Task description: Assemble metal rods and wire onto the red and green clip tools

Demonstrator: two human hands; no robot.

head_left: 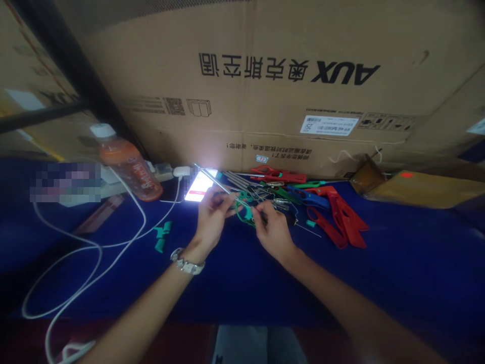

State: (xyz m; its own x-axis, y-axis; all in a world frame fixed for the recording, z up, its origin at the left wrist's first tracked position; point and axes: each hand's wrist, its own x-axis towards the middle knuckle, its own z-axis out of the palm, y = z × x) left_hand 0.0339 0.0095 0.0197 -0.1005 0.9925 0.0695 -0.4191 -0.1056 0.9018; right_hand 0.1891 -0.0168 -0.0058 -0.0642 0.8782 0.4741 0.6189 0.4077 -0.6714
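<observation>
My left hand [212,217], with a bracelet at the wrist, is closed around a green lighter part with a long thin metal tube [212,178] slanting up to the left. My right hand [273,227] pinches the green body [247,212] of the same piece from the other side. Just beyond my fingers lies a pile of metal tubes [240,182] and small metal parts. Beside my right hand a dark handle [291,218] shows, partly hidden, with a thin rod near it. Red lighter shells [335,220] and a blue one [310,198] lie to the right.
A lit phone [197,187] lies behind my left hand. Left of it stand a tilted drink bottle [131,169] and looped white cables [102,247]. Small green pieces [162,236] lie on the blue tabletop [242,283]. A large cardboard box [250,111] walls off the back.
</observation>
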